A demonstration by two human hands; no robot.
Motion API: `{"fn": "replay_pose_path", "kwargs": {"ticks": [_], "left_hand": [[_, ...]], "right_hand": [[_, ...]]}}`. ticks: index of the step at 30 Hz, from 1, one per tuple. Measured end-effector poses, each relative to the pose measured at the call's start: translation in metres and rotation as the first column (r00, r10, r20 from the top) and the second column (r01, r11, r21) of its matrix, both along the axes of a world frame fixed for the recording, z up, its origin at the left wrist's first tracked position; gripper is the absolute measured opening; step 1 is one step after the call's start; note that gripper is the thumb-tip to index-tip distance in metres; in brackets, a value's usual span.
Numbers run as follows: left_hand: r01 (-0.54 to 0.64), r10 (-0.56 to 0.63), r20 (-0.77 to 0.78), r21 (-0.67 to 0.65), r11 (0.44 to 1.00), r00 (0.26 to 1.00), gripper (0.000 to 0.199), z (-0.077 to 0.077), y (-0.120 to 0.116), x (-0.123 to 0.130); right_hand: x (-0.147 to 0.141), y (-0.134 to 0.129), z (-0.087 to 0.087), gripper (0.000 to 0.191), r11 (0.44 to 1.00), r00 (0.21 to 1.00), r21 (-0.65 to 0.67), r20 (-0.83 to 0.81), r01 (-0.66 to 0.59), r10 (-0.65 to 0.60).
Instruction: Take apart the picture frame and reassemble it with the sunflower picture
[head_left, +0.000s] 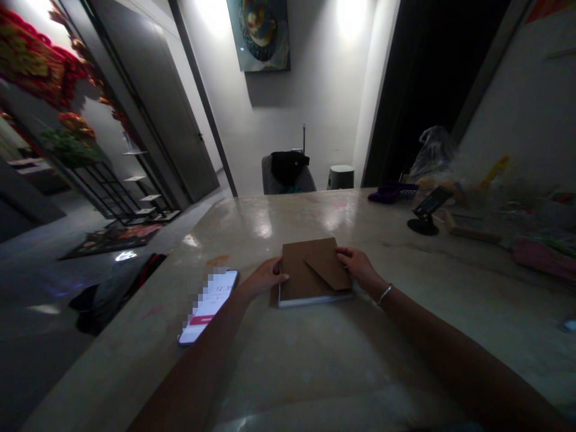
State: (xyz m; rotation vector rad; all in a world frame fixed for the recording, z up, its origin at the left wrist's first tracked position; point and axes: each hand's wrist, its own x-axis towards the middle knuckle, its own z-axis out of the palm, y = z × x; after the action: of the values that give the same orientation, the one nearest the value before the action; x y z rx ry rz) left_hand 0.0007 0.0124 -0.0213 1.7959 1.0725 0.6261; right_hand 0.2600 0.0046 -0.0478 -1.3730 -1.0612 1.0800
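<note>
A flat, square brown notebook [297,273] with a kraft-like cover and a pale front edge lies on the stone-look table [306,372]. On its right half is a brown pointed flap [330,271], its tip toward the middle. My left hand [266,277] grips the notebook's left edge, thumb on the cover and the other fingers partly hidden. At the upper right edge, my right hand [357,267] pinches the flap side between thumb and fingers; a bracelet circles that wrist. A lit phone [209,309] lies left of my left forearm.
Toward the back right stands a black phone stand [425,213], near a purple item [391,192] and a clear plastic bag [434,153]. A pink pouch-like thing [542,258] lies at far right. Beyond the table's far edge is a grey chair [269,174] with dark cloth.
</note>
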Motion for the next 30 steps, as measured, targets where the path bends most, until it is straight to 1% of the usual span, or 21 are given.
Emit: {"fn": "replay_pose_path", "kwargs": {"ticks": [3, 6, 11, 14, 16, 19, 24, 27, 30], "left_hand": [[-0.011, 0.011, -0.005, 0.002, 1.000, 1.000, 0.053, -0.001, 0.001, 0.001], [-0.013, 0.014, -0.031, 0.031, 0.999, 0.999, 0.050, -0.001, 0.000, 0.002], [-0.039, 0.052, -0.132, 0.098, 0.994, 0.990, 0.048, 0.004, -0.002, 0.005], [-0.038, 0.067, -0.188, 0.153, 0.988, 0.980, 0.047, 0.008, -0.004, 0.006], [-0.036, 0.075, -0.213, 0.182, 0.983, 0.974, 0.047, 0.010, -0.005, 0.007], [-0.045, 0.090, -0.236, 0.186, 0.981, 0.968, 0.047, 0.010, -0.005, 0.008], [-0.042, 0.079, -0.222, 0.168, 0.985, 0.972, 0.048, 0.008, -0.004, 0.008], [-0.059, 0.103, -0.243, 0.180, 0.982, 0.965, 0.047, 0.007, -0.005, 0.007], [-0.082, 0.139, -0.285, 0.202, 0.976, 0.949, 0.045, 0.007, -0.006, 0.008]], "right_hand": [[0.001, -0.001, 0.002, 0.034, 1.000, 1.000, 0.001, -0.004, -0.021, 0.021], [0.003, -0.001, 0.005, 0.037, 0.998, 0.998, -0.015, 0.010, -0.058, 0.058], [0.006, -0.002, 0.011, 0.041, 0.993, 0.995, -0.068, 0.039, -0.094, 0.096], [0.007, -0.002, 0.012, 0.041, 0.993, 0.993, -0.068, 0.066, -0.098, 0.102], [0.007, -0.002, 0.011, 0.040, 0.991, 0.987, -0.061, 0.094, -0.122, 0.127], [0.007, -0.002, 0.011, 0.040, 0.985, 0.977, -0.056, 0.126, -0.165, 0.170], [0.008, -0.001, 0.008, 0.040, 0.982, 0.967, -0.035, 0.169, -0.186, 0.189], [0.008, 0.002, 0.005, 0.039, 0.983, 0.944, 0.005, 0.280, -0.184, 0.175], [0.008, 0.005, 0.003, 0.036, 0.982, 0.875, 0.064, 0.466, -0.178, 0.128]]}}
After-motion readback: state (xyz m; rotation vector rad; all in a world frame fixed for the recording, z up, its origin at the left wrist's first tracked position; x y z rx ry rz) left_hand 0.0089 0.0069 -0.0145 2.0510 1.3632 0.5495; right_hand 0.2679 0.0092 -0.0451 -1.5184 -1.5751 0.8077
